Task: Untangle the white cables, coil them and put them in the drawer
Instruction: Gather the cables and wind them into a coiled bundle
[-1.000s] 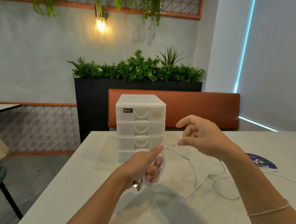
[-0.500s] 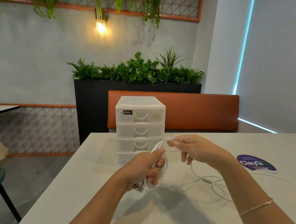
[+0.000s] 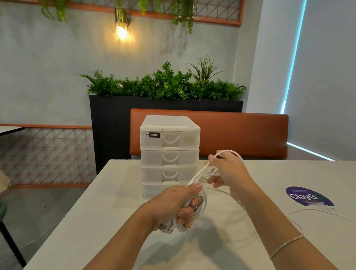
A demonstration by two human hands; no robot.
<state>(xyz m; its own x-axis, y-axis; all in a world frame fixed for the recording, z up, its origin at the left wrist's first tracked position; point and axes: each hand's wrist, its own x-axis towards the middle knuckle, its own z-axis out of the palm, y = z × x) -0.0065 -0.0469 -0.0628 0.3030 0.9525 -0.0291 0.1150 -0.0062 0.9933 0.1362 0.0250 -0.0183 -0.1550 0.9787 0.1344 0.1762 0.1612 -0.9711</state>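
Mid-coil: our left hand [image 3: 177,205] clamps the thin white cable loops [image 3: 197,209] above the pale table [image 3: 109,224]; right hand [image 3: 229,171] pinches the next strand. Keep tension even, loops matched, before the white plastic drawer unit [image 3: 168,155].

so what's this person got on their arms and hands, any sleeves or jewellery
Both forearms are bare, with no sleeves in view. The right wrist wears a thin, sparkly chain bracelet. The left hand and right hand show no gloves, rings or watch.

Grey wall [image 3: 41,74], lit lamp [image 3: 121,30], orange bench [image 3: 235,132], black planter [image 3: 111,118].
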